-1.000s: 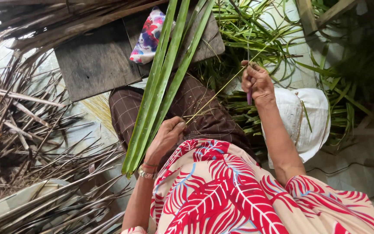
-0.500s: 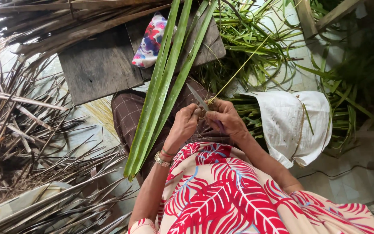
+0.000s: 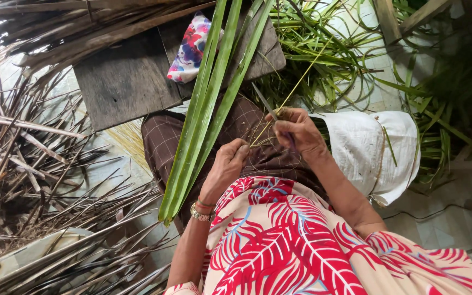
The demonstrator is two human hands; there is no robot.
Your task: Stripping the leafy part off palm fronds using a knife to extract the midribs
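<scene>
Going left to right: heaps of dry brown palm stalks [image 3: 34, 164] cover the floor, with a weathered grey wooden board [image 3: 121, 82] and a flowery folded cloth [image 3: 189, 49] beyond the knees. Long green palm leaflets [image 3: 206, 109] lie across the lap in brown checked trousers [image 3: 162, 142]. The left hand [image 3: 224, 169] is closed, pinching the near end of a thin yellowish leaf rib [image 3: 296, 87] right at the lap. The right hand [image 3: 296, 131] is wrapped shut around a small steel-bladed knife [image 3: 266, 104], blade pointing up and away, touching the rib. To do this well I'd say keep the rib taut between both hands and hold the blade at a shallow angle, scraping away from the body (thin ribs snap easily). Further right sits a white cloth bag [image 3: 378, 153] on a pile of fresh green leaf strips [image 3: 329, 60], over pale tiled floor [image 3: 449, 224]
</scene>
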